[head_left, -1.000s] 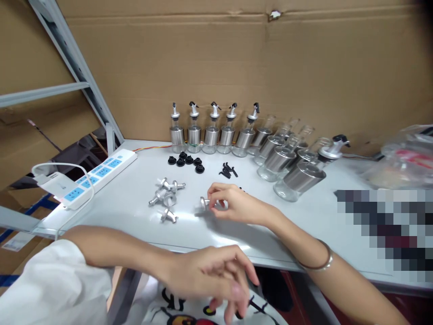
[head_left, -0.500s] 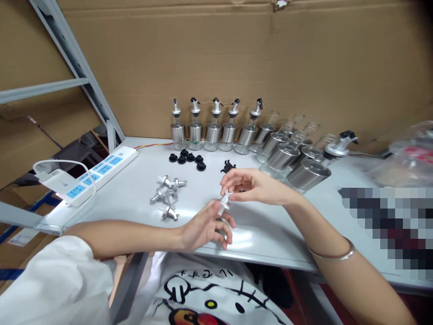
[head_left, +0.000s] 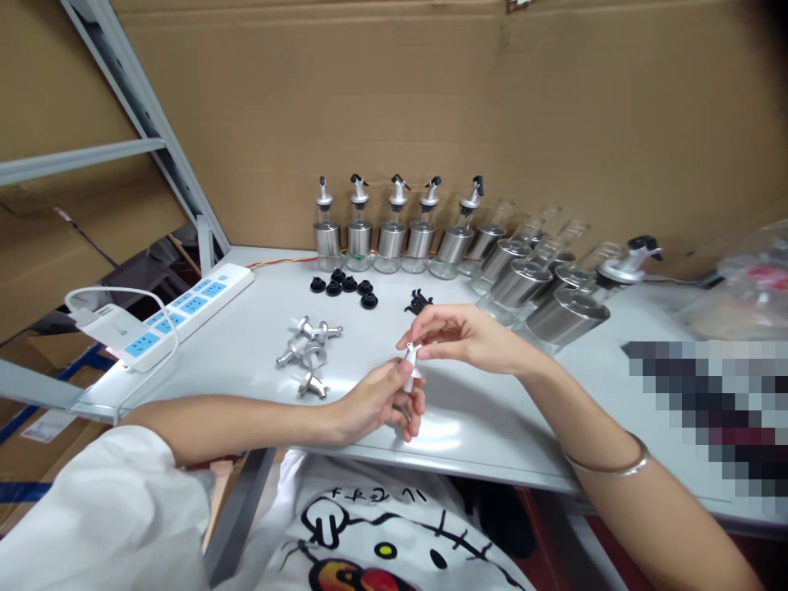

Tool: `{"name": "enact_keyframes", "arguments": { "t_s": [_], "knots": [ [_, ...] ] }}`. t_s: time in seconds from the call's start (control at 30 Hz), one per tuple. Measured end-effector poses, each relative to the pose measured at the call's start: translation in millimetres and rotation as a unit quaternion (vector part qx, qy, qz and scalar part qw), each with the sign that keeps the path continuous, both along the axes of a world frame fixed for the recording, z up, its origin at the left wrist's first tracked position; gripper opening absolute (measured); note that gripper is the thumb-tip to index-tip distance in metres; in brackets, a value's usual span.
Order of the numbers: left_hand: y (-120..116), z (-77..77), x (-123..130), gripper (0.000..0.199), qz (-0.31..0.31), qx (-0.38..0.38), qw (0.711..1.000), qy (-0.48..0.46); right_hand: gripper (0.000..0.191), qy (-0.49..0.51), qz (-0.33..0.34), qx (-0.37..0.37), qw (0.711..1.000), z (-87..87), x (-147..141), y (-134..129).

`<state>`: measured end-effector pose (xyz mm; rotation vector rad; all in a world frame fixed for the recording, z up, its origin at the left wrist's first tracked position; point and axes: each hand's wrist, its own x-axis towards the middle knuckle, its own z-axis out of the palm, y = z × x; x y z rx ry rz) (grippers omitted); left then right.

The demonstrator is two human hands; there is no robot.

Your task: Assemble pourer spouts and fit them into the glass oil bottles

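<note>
My left hand (head_left: 389,402) is closed around a silver pour spout (head_left: 411,361), thumb on its near side and fingers curled beneath. My right hand (head_left: 459,338) reaches in from the right, thumb and fingertips pinched at the spout's upper end. Whether a small part is also between those fingertips is hidden. Left of my hands lie several loose silver pour spouts (head_left: 313,356). Beyond my right hand is a small pile of black flip caps (head_left: 419,301), partly covered by the fingers. Several black rubber stoppers (head_left: 350,284) lie farther back.
Along the cardboard wall (head_left: 345,98) stand several glass bottles with steel sleeves (head_left: 391,242), some topped with spouts. More bottles (head_left: 523,283) crowd the right. A white power strip (head_left: 231,283) runs along the left edge; a plastic bag (head_left: 751,279) lies far right.
The spout has turned a little more upright between my hands. My left fingers have curled in closer, and my right fingertips still meet the spout's top. The view has shifted slightly.
</note>
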<state>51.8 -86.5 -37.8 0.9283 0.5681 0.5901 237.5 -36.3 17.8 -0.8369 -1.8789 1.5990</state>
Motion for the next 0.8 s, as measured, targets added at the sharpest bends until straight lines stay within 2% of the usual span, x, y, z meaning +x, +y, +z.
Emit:
{"name": "enact_keyframes", "arguments": {
  "t_s": [0.2, 0.3, 0.37, 0.43, 0.47, 0.53, 0.67, 0.8],
  "knots": [
    [0, -2.9, 1, 0.065, -0.014, 0.021, 0.999, 0.022, 0.022, -0.012, 0.003, 0.031, 0.999, 3.4, -3, -4],
    [-2, -4.3, 0, 0.066, -0.014, 0.045, 0.999, 0.025, 0.022, -0.071, -0.052, 0.125, 0.988, 7.8, 5, 1],
    [-3, -4.2, -1, 0.066, -0.012, 0.057, 0.998, 0.024, 0.023, -0.156, -0.126, 0.232, 0.952, 9.2, 16, 7],
    [-4, -3.4, -1, 0.067, -0.019, 0.070, 0.997, 0.030, 0.019, -0.269, -0.170, 0.310, 0.896, 7.8, 28, 15],
    [-4, -2.7, -2, 0.067, -0.022, 0.075, 0.996, 0.033, 0.019, -0.317, -0.171, 0.319, 0.877, 6.2, 35, 20],
    [-4, -1.4, -2, 0.068, -0.031, 0.083, 0.995, 0.037, 0.019, -0.377, -0.157, 0.311, 0.858, 2.2, 46, 27],
    [-5, -0.4, -2, 0.068, -0.036, 0.092, 0.995, 0.034, 0.021, -0.406, -0.124, 0.290, 0.858, -4.9, 56, 36],
    [-5, -2.0, -3, 0.064, -0.033, 0.092, 0.995, 0.025, 0.019, -0.417, -0.077, 0.261, 0.867, -11.3, 54, 39]
  ]
}}
